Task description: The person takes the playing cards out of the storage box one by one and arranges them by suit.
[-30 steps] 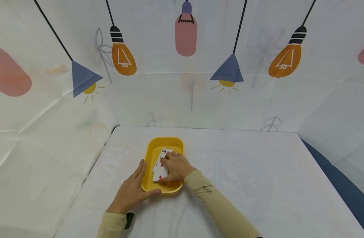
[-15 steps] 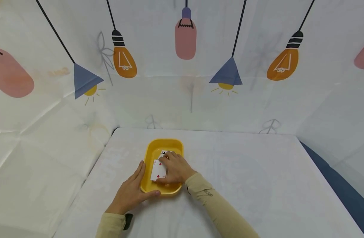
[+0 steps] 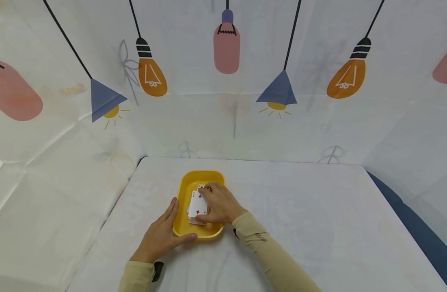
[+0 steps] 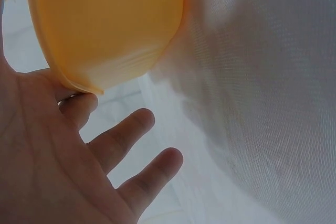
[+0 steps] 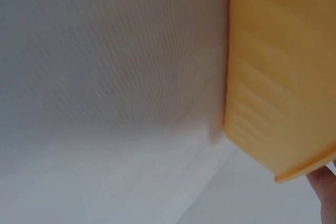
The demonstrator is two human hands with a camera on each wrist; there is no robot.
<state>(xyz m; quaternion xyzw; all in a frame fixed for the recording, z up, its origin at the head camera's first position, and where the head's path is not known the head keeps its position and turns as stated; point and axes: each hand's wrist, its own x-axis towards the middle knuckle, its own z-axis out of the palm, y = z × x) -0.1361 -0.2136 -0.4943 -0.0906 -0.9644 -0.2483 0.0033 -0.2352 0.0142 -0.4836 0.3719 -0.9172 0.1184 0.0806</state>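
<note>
Playing cards lie inside a yellow tray in the head view. The right hand pinches the top card, which has just shifted forward, leaving cards seemingly offset beneath it. Left wrist view: the left hand touches the tray, fingers spread. Right wrist view: the tray hides the cards.

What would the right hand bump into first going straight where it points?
Beyond the cards it touches, the right hand would probably meet the left wall of the yellow tray, or perhaps pass over it: the hand's height is unclear.
</note>
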